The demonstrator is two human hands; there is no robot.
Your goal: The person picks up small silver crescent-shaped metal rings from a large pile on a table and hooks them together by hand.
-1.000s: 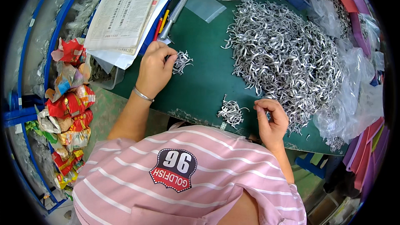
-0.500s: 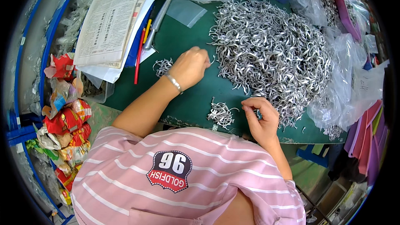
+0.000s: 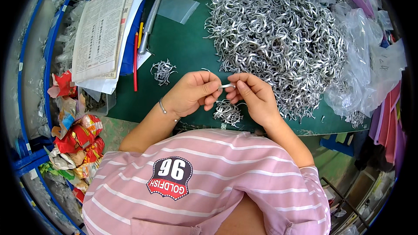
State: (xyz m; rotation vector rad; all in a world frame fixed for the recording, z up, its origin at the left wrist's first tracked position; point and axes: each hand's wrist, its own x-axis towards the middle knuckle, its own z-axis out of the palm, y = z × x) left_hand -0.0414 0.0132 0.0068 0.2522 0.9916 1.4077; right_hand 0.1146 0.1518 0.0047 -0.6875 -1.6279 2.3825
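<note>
Between my two hands is a small curved silver metal piece (image 3: 227, 86). My left hand (image 3: 196, 90) pinches one end with thumb and fingers, and my right hand (image 3: 254, 95) grips the other end. Just beyond and to the right lies a large heap of similar curved metal pieces (image 3: 278, 39). A small pile of such pieces (image 3: 227, 113) sits below my hands near the table's front edge. Another small pile (image 3: 163, 72) lies beyond my left wrist, which wears a silver bangle (image 3: 163, 105).
Newspaper and papers (image 3: 102, 35) lie on the left of the green table (image 3: 183, 43), beside red and yellow pencils (image 3: 135, 61). Clear plastic bags (image 3: 365, 69) bound the heap on the right. A blue rack (image 3: 56, 21) stands far left, near crumpled red wrappers (image 3: 82, 135).
My left hand has moved back toward the front from beside the far-left small pile. My right hand has moved left and forward. Both now meet on one metal piece.
</note>
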